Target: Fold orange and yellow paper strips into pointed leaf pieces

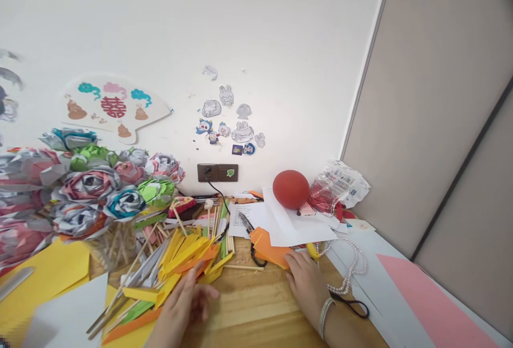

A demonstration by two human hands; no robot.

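My right hand, with a pearl-like bracelet at the wrist, has its fingertips over the near right end of folded orange paper. The thumb is beside that end, and the hand seems to grip it. Scissors with black handles lie partly under the orange paper. My left hand is beside a heap of folded yellow paper strips, fingers apart and slightly curled, with nothing visible in it. Orange, green and white strips and thin wooden sticks are mixed into the heap.
Paper flowers fill a clear container at left. At the back stand a red balloon, white sheets and a plastic bag. A black cable runs from the wall socket. A bead string lies at right.
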